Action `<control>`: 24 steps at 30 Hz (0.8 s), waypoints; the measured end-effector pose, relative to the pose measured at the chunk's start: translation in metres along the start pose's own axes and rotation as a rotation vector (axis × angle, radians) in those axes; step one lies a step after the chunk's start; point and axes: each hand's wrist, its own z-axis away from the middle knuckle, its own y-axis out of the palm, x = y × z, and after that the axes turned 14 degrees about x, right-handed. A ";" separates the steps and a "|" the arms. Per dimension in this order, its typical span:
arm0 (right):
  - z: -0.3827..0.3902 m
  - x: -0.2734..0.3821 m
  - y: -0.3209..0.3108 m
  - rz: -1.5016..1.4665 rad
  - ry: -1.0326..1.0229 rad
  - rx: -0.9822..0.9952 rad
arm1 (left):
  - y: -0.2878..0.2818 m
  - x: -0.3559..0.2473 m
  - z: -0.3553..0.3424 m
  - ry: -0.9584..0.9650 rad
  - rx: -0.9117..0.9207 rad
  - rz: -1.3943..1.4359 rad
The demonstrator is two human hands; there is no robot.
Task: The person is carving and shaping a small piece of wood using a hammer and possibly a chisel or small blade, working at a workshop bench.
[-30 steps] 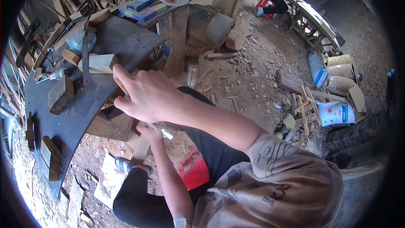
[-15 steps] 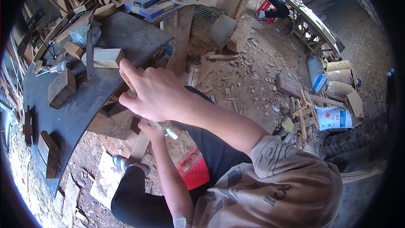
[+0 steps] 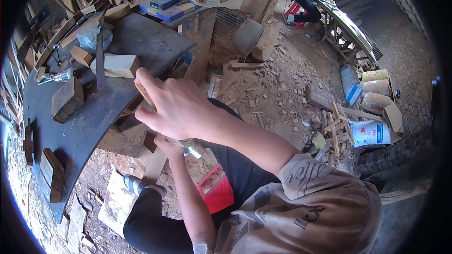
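Note:
Beside the front edge of the dark workbench (image 3: 155, 37), my right hand (image 3: 175, 104) is closed around a narrow piece of wood (image 3: 144, 96), its tip showing between thumb and forefinger. Lower down, partly covered by my right hand, my left hand (image 3: 168, 146) has its fingers curled. A shiny metallic rounded end (image 3: 194, 149) sticks out next to it; what it belongs to is hidden. Nearest on the bench lie a pale wood block (image 3: 121, 66) and a flat metal blade (image 3: 100, 61) resting against it.
A screwdriver (image 3: 60, 75), a darker wood block (image 3: 68, 99) and a clear plastic bag (image 3: 94, 35) lie on the bench. A spray can (image 3: 216, 81) stands on the floor, which is strewn with wood scraps. A red stool (image 3: 219, 193) is by my legs. Another person (image 3: 308, 0) sits far right.
Both hands stay in nearly the same place and keep their grip. The shiny metallic end has shifted slightly to the right and down; the whole view has moved a little.

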 end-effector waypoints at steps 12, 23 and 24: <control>-0.004 0.003 -0.007 -0.061 0.092 0.096 | -0.008 0.000 0.000 0.049 0.091 -0.106; -0.004 0.013 -0.004 -0.120 0.042 0.046 | -0.017 -0.017 0.001 0.026 0.085 -0.165; -0.003 0.011 -0.005 -0.122 0.033 0.045 | -0.018 -0.018 0.001 0.030 0.099 -0.187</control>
